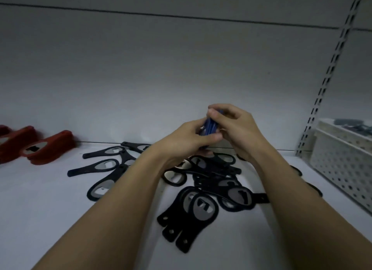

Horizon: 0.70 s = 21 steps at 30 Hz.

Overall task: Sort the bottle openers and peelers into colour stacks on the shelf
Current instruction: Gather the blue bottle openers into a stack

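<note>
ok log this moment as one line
left hand: grips blue openers | right hand: grips same bundle | black openers: loose on shelf | red stacks: far left

Head view, down over shelf point(50, 199)

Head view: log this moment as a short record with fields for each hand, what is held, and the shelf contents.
left hand: grips the blue stack from the left
right hand: grips the same stack from the right
held item: blue stack, raised above the shelf
loose pile: black bottle openers scattered under the arms
sorted: red stacks at far left
right edge: white perforated basket
</note>
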Motion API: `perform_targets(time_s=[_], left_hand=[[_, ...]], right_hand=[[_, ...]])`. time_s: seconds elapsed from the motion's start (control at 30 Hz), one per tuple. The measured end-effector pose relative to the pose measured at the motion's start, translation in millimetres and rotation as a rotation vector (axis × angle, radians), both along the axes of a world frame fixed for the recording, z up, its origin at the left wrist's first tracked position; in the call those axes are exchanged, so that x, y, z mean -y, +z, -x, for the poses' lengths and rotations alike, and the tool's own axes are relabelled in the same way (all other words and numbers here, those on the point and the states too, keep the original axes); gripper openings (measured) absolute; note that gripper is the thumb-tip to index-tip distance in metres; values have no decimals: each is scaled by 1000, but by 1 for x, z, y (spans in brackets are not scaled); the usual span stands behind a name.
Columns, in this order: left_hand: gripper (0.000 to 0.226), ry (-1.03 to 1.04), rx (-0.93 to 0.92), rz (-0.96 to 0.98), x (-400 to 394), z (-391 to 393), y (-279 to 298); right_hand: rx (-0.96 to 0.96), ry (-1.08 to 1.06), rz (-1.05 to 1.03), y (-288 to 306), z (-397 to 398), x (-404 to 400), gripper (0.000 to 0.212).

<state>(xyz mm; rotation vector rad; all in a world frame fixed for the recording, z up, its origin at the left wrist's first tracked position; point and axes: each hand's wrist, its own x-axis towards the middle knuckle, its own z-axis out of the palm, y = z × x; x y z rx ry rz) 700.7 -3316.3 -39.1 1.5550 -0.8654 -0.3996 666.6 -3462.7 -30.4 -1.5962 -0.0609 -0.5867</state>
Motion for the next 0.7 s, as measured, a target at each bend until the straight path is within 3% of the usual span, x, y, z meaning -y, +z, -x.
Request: perform_targets(time_s=[0.17,0.4,0.57,0.7], left_hand=[[33,-32,-98,16,-5,5,5],[36,69,-5,-130,-15,26,5],[32,235,119,-196,-69,38,17],[35,477,150,-283,-144,43,20]], right_hand=[[-14,54,-97,4,6,5,8],[-88,160,-59,0,15,-3,11],[-121,377,-111,-6,18,-36,21],[-165,300,186,-11,25,-72,21]])
